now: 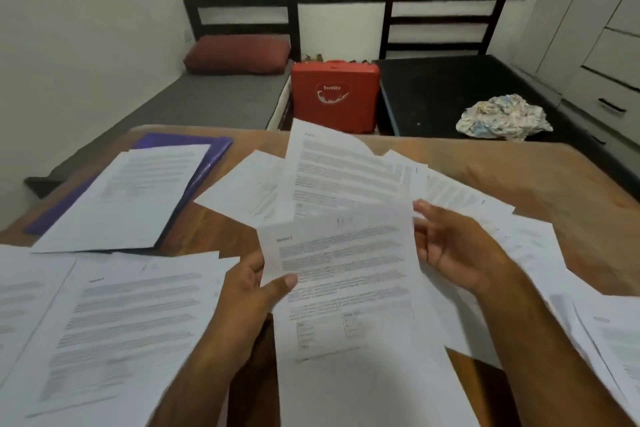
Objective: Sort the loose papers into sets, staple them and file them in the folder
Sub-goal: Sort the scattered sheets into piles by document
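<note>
left hand [249, 291] pinches the held sheet [339, 253] at its left edge, thumb on top. right hand [457, 253] sits at the sheet's right edge with fingers loosely curved. it seems to touch the paper, but cannot tell if that grip pinches it. the sheet is over the wooden surface [536, 177], in front of the fanned loose papers [332, 166]. purple folder [211, 163] lies far left on the surface with a paper stack [128, 198] on it. left pile [121, 315] and right pile [609, 340] lie near. red case [334, 94] stands beyond the far edge.
</note>
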Action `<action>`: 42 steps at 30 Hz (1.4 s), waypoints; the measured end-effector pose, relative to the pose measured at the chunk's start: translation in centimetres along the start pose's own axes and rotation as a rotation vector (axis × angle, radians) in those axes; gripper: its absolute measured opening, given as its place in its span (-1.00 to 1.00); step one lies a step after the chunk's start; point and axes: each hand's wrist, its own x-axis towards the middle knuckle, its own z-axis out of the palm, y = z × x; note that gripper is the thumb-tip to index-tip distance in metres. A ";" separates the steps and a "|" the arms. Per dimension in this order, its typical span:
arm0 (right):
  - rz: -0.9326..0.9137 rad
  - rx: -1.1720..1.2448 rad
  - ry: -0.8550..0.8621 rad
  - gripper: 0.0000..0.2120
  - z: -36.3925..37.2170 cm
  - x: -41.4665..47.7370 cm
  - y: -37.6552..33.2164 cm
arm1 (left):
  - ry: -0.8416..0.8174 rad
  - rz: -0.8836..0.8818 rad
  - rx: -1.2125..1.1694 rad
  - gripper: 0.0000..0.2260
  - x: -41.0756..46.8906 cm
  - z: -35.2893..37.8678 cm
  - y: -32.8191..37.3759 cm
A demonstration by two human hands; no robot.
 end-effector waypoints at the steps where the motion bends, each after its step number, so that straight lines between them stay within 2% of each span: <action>1: 0.017 -0.061 -0.038 -0.26 0.1 0.0 0.4 | -0.006 -0.004 -0.017 -0.64 0.0 -0.2 -0.1; 4: -0.077 -0.141 -0.073 -0.42 1.0 0.1 0.9 | -0.058 -0.004 -0.031 -0.65 0.0 -0.6 -0.2; 8: -0.231 -0.218 0.121 -0.50 2.9 0.4 0.3 | -0.064 -0.003 -0.048 -0.69 0.0 -0.9 0.0; 14: -0.224 -0.243 0.210 -0.52 4.2 0.6 0.1 | -0.034 0.019 -0.028 -0.75 0.0 -0.8 0.7; 17: -0.214 -0.217 0.167 -0.58 5.2 0.4 -0.3 | 0.016 0.055 -0.037 -0.80 -0.1 -1.1 1.5; 19: -0.184 -0.261 0.070 -0.58 6.0 0.2 -0.6 | 0.091 0.068 -0.063 -0.84 0.0 -1.5 2.4; 21: -0.137 -0.339 -0.024 -0.54 7.3 0.2 -0.2 | 0.190 0.081 -0.079 -0.79 0.5 -2.5 3.2; 23: -0.137 -0.409 0.000 -0.55 8.8 0.6 0.7 | 0.260 0.087 -0.034 -0.67 1.3 -4.1 3.9; 24: -0.157 -0.428 0.038 -0.58 9.5 0.9 1.1 | 0.240 0.089 -0.020 -0.64 1.6 -4.9 4.2; 27: -0.209 -0.477 0.123 -0.70 12.6 2.4 2.1 | -0.022 0.141 -0.102 -0.66 1.8 -7.6 4.3; 28: -0.221 -0.512 0.149 -0.73 13.8 2.8 2.2 | -0.051 0.162 -0.086 -0.61 1.8 -8.4 4.3; 30: -0.234 -0.572 0.161 -0.78 15.7 3.9 2.4 | 0.053 0.176 -0.061 -0.56 2.3 -10.0 3.7; 33: -0.194 -0.624 0.009 -0.76 18.7 5.8 3.0 | 0.276 0.151 -0.095 -0.77 4.1 -13.3 3.2; 37: -0.087 -0.751 -0.076 -0.71 22.6 9.4 4.8 | 0.401 0.151 -0.093 -0.82 6.7 -18.7 4.3; 42: 0.038 -0.528 0.045 -0.71 29.7 16.2 8.2 | 0.523 0.042 0.107 -0.83 12.1 -26.9 6.6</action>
